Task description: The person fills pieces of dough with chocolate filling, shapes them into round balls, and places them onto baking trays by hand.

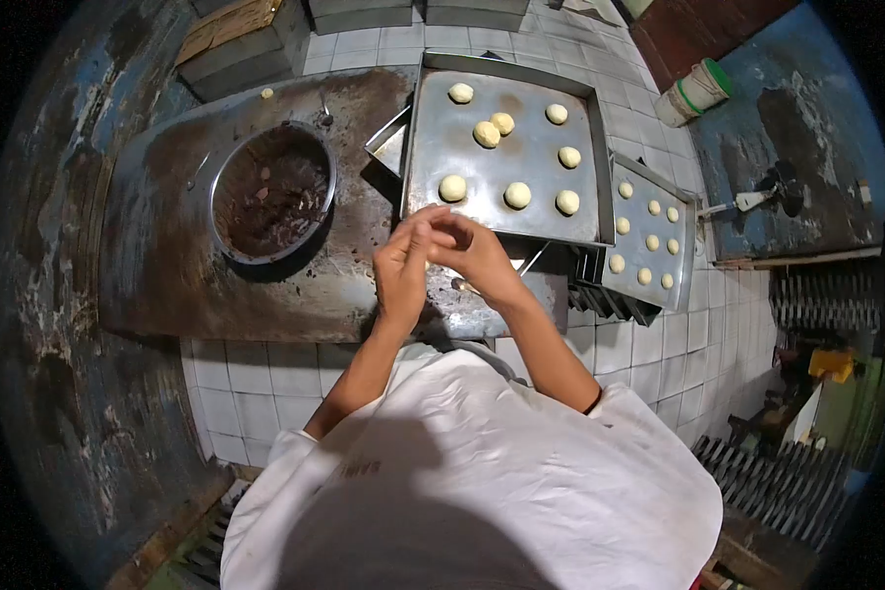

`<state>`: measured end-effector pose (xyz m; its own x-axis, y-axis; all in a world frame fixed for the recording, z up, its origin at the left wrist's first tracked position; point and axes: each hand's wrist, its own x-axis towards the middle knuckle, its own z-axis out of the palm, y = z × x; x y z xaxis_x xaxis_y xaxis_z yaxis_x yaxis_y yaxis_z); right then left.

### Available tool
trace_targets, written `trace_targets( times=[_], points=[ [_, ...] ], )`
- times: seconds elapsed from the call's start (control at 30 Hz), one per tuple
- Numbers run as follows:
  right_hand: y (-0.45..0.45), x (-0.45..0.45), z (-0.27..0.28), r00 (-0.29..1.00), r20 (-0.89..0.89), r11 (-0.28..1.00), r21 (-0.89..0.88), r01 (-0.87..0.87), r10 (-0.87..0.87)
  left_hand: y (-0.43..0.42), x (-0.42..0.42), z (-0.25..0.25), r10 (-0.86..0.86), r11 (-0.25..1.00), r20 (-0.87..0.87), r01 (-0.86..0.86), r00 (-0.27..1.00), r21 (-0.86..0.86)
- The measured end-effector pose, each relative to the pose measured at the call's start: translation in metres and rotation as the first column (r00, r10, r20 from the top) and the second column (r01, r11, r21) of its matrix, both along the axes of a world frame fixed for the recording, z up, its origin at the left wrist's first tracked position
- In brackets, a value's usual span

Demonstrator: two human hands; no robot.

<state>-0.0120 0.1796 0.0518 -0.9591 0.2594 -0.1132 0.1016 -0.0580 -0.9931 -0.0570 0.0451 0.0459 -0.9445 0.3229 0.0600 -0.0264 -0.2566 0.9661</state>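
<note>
My left hand (403, 267) and my right hand (477, 258) meet over the front edge of the table, fingers bent and pressed together. Whatever lies between the fingertips is mostly hidden. Just beyond them is a large metal tray (428, 118) bearing several pale dough balls. The nearest dough ball (452, 188) sits a little past my fingertips; two others touch near the middle. A small stick-like thing with a dark end (465, 286) shows beneath my right hand; I cannot tell whether it is held. To the left stands a metal bowl (331, 182) smeared inside with dark brown filling.
Spoons, one of them a left spoon (197, 169), lie beside the bowl on the worn table (157, 246). A small dough piece (266, 93) rests at the back edge. Rightward, a lower tray (637, 241) holds more balls atop stacked trays. A green-lidded bucket (702, 88) stands farther back.
</note>
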Motion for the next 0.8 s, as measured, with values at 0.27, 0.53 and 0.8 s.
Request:
trace_targets(
  times=[0.27,0.53,0.8],
  points=[
    [0.095,-0.055,-0.022,0.787,0.159,0.801,-0.043,-0.597,0.596,0.002,0.015,-0.015,0.026,0.965,-0.116,-0.055,0.993,-0.258],
    [0.152,-0.178,-0.186,0.91,-0.241,0.203,0.963,0.18,0.338,-0.101,0.066,-0.034,0.498,0.75,-0.073,-0.471,0.864,-0.464],
    [0.133,-0.251,-0.21,0.977,-0.147,0.232,0.967,0.108,0.154,-0.119,0.114,-0.061,0.73,0.643,0.073,-0.648,0.679,-0.409]
  ],
)
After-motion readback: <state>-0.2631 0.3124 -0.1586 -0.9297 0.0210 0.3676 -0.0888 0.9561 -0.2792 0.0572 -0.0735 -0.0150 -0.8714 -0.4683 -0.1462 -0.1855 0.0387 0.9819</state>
